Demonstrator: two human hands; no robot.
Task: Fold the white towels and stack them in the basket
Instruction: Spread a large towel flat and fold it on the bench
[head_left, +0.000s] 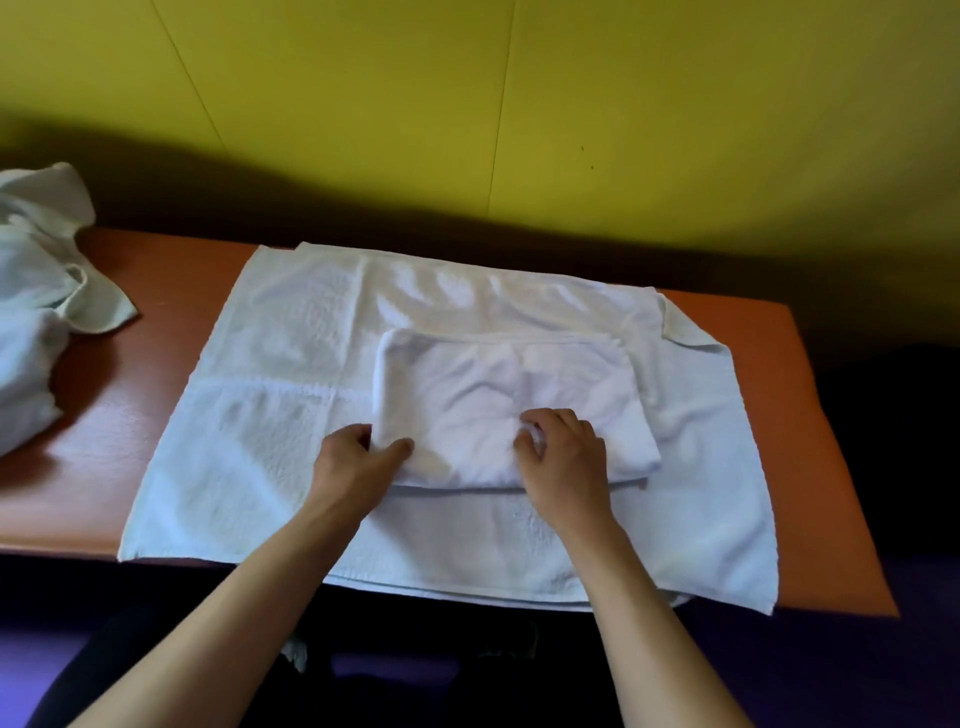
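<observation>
A folded white towel (498, 395) lies as a thick rectangle on top of a larger white towel (270, 395) spread flat over the table. My left hand (353, 462) grips the folded towel's near left corner, thumb on top and fingers at its side. My right hand (563, 452) pinches the cloth of the folded towel near the middle of its near edge. No basket is in view.
The orange-brown table (810, 467) stands against a yellow-green wall. A heap of unfolded white towels (36, 322) sits at the table's left end. The spread towel hangs slightly over the near table edge. Dark floor lies below.
</observation>
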